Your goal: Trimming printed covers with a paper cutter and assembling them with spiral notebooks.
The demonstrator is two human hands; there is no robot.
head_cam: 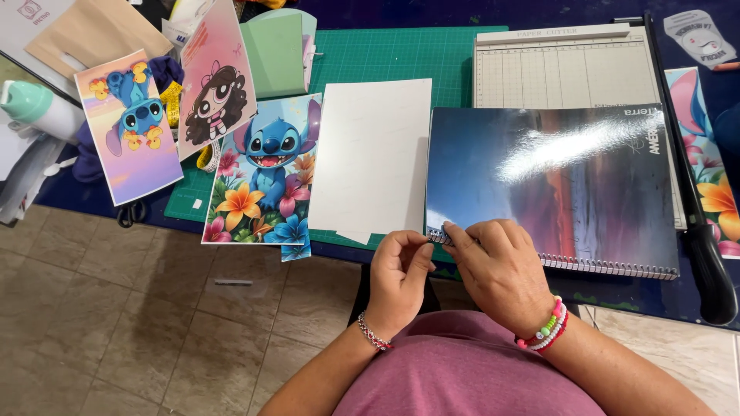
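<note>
Fingertips of both hands met at the near left corner of a spiral-bound notebook [551,185]; the left hand [399,271] had thumb and forefinger pinched together on the end of the wire spiral [609,266] at that corner, while the right hand [499,266] lay beside it, fingers curled and pressed down on the same end of the binding, the two hands touching; a beaded bracelet sat on each wrist. The notebook lay flat, its glossy blue-and-red cover up, spiral edge toward the person, resting partly on a paper cutter [570,69] whose black handle [697,208] ran down the right side; just left of the notebook a blank white sheet [374,158] lay on a green cutting mat [385,54], its edge touching the notebook's; further left were a print of a blue cartoon creature among flowers [262,173], a second print of the same creature on lilac [131,127], and a pink print of a dark-haired cartoon girl [216,85]; beyond the cutter's handle another flowered print [705,162] showed.
</note>
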